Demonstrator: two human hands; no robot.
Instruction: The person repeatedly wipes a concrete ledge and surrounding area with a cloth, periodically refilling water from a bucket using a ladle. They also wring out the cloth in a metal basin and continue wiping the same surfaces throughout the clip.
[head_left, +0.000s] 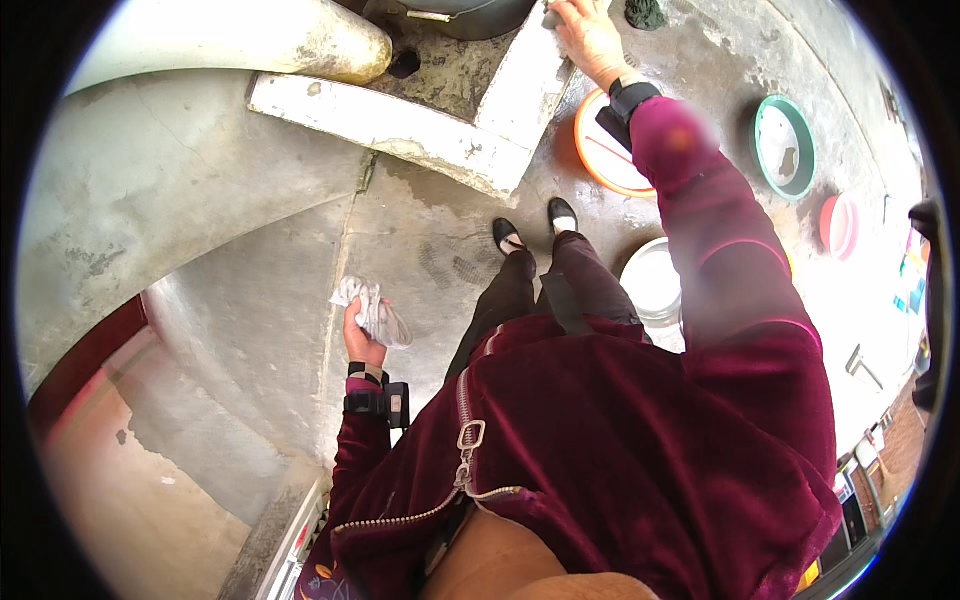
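My left hand [366, 335] is closed round a crumpled whitish cloth [380, 314], held low over the floor at my left side. My right arm stretches far forward. At the top edge of the picture my right hand [592, 42] is at the corner of a low white ledge [529, 75], its fingers bent over something small and greyish that I cannot make out. Inside the ledge, a dark bucket [470, 18] with a handle is partly cut off by the picture's edge.
A thick pale pipe [340, 40] lies at the far left. On the floor to the right are an orange basin [588, 150], a green basin [761, 150], a pink basin [838, 228] and a white basin [652, 275]. A dark clump [645, 13] lies beyond my right hand.
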